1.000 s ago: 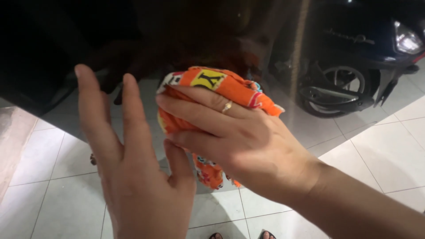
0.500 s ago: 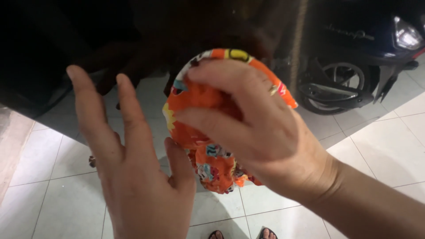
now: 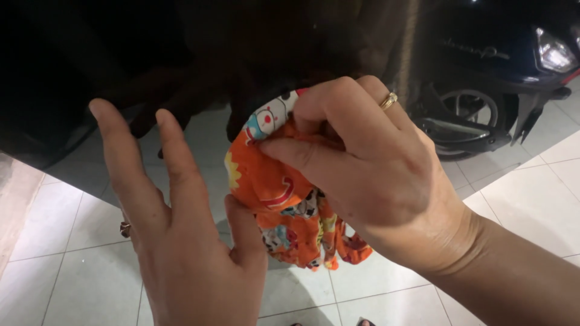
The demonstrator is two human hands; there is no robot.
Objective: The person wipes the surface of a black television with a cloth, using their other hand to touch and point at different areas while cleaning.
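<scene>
Wiping step in hand, by the look of it. The right hand (image 3: 374, 175), wearing a gold ring (image 3: 388, 100), is closed around a bunched orange cloth printed with cartoon figures (image 3: 284, 199), pressing it against a glossy black panel (image 3: 90, 66). The left hand (image 3: 175, 223) is spread flat, fingers extended, grasping nothing, its thumb just beside the cloth. A continued stroke would likely call for steady pressure across the panel. The sheen mirrors a parked dark scooter (image 3: 483, 90) and the white-tiled floor (image 3: 531, 205).
</scene>
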